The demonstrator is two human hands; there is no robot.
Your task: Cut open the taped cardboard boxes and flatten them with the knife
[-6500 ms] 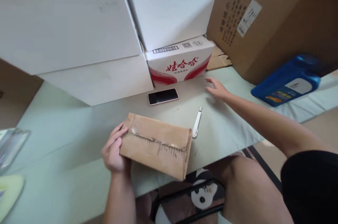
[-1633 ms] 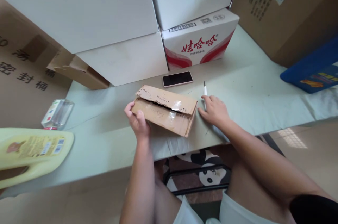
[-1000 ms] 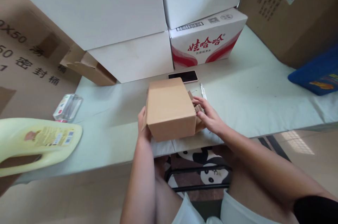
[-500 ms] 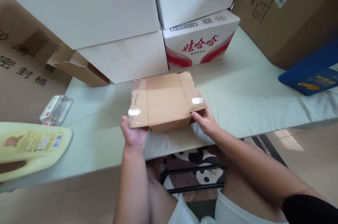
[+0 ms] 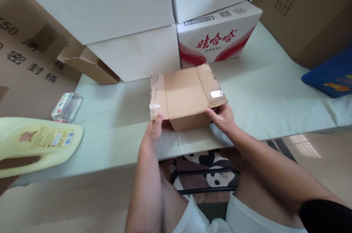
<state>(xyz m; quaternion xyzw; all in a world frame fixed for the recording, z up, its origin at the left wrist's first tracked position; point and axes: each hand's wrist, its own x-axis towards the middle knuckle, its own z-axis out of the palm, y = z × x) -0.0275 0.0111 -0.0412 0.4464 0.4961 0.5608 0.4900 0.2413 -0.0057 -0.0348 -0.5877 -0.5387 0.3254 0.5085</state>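
Observation:
A brown cardboard box (image 5: 187,92) is in front of me over the cloth-covered table, with its side flaps folded outward and shiny tape at two corners. My left hand (image 5: 154,128) grips the near left corner of the box, thumb on top of the flap. On the near right corner, my right hand (image 5: 223,118) holds the flap edge, its thumb on top and the other fingers hidden below. Dark gaps show under both flaps beside the front wall; what lies inside cannot be seen.
White boxes (image 5: 134,53) are stacked behind, beside a red-and-white carton (image 5: 217,44). Large brown cartons flank both sides. To the left lie a clear bottle (image 5: 67,107) and a yellow jug (image 5: 41,145). A blue container (image 5: 330,75) is at right. The table's front edge is near my knees.
The left thumb has come over the left flap and the fingers have closed on that corner. The box sits slightly turned, and the whole view has shifted a little.

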